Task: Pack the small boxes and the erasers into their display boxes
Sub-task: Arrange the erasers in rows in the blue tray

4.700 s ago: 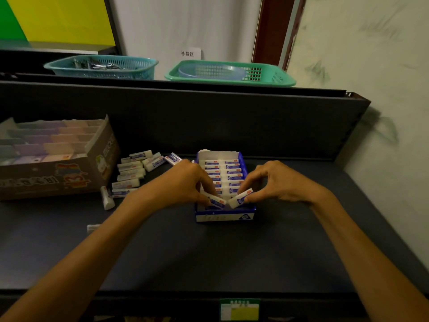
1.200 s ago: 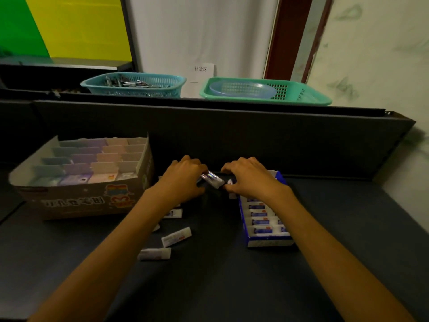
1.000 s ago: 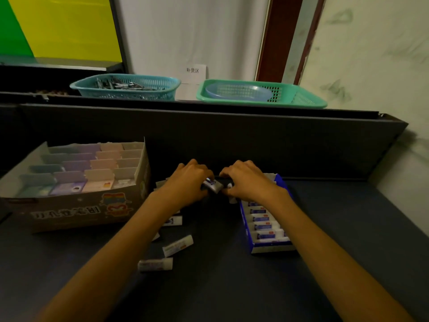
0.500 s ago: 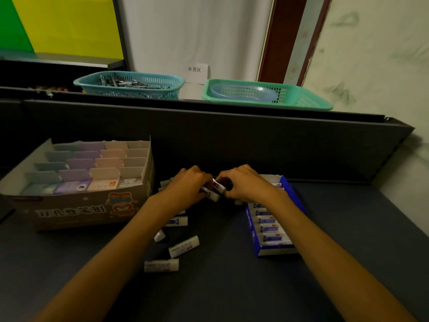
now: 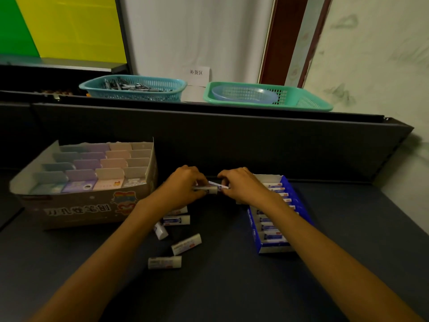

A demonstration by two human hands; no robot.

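Observation:
My left hand and my right hand meet at the back of the dark shelf, fingers curled round white erasers held between them. The blue display box with rows of erasers stands just right of my right wrist. Several loose erasers lie on the shelf below my left hand, among them one and one nearest me. The brown cardboard display box with pastel small boxes in rows sits at the left.
A dark back panel rises behind the shelf. On the ledge above it stand a teal basket with metal items and a green basket holding a pale dish. A pale wall borders the right side.
The view shifted slightly. Both hands stayed together at the back of the shelf, handling erasers between their fingertips; the held erasers turned more level. Loose erasers and boxes did not move.

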